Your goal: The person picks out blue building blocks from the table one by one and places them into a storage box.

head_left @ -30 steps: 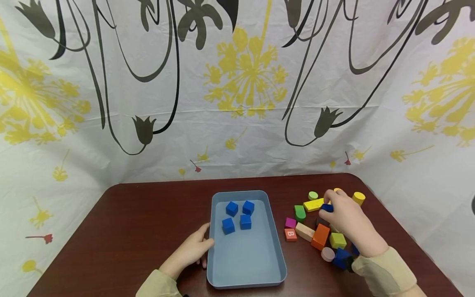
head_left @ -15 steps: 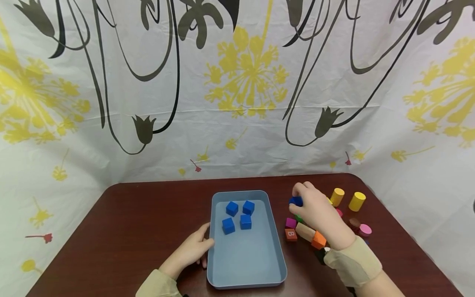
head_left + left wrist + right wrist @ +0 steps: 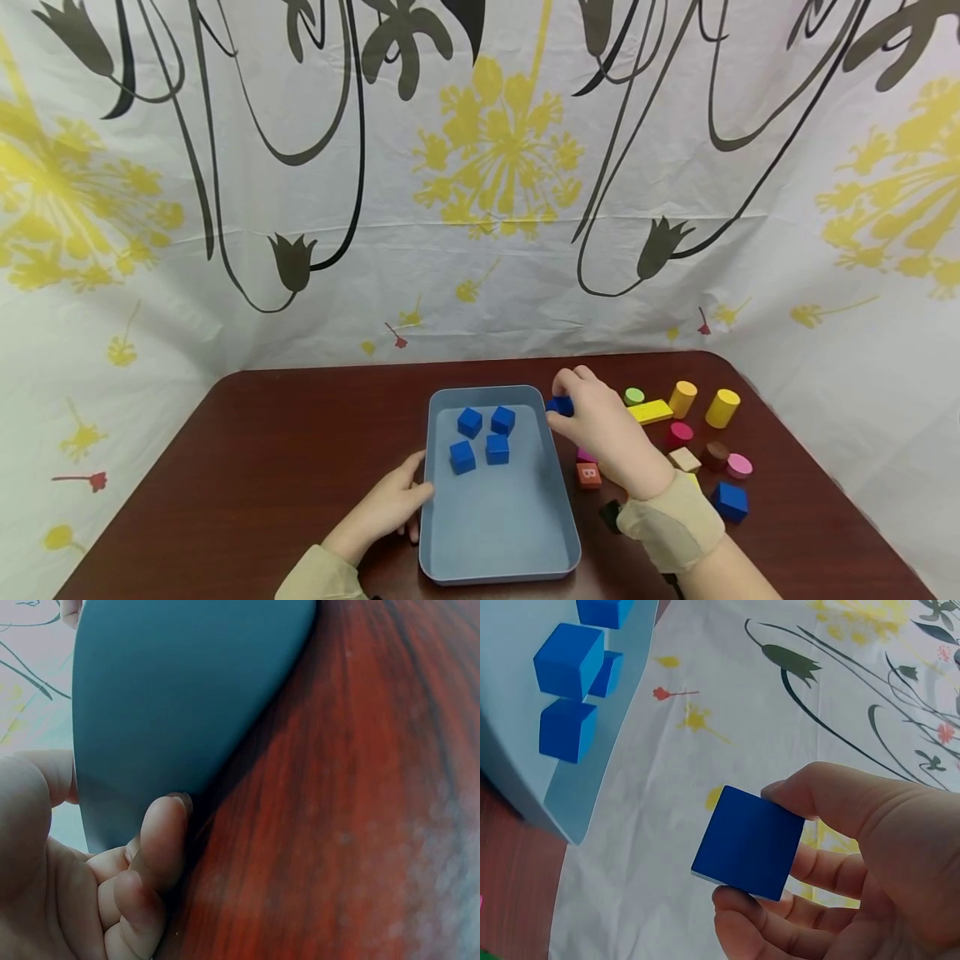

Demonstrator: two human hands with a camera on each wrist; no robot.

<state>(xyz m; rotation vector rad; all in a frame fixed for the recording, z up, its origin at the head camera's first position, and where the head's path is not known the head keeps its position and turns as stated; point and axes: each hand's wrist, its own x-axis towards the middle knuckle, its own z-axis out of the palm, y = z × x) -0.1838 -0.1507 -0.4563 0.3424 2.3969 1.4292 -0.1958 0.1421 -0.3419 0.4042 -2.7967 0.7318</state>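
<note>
A blue-grey tray [image 3: 501, 533] lies on the table with several blue cubes [image 3: 497, 449] grouped in its far half. At its left side, my left hand [image 3: 386, 500] grips the wall. The left wrist view shows the thumb reaching over the rim and curled fingers [image 3: 163, 832] low against the outer wall [image 3: 180, 690]. My right hand [image 3: 596, 417] pinches another blue cube [image 3: 748, 844] between thumb and fingers, held up by the tray's far right rim. In the head view this hand and forearm hide part of the loose blocks.
Right of the tray lie loose blocks: a red lettered cube [image 3: 588, 476], a long yellow block [image 3: 650, 412], yellow cylinders [image 3: 722, 408], a brown disc [image 3: 715, 455], a pink disc [image 3: 738, 466] and a blue cube [image 3: 730, 502]. A patterned cloth [image 3: 495, 283] hangs behind the table [image 3: 315, 433].
My right hand has carried the blue cube leftward from the loose blocks to the tray's right rim. My left hand and the tray have stayed where they were.
</note>
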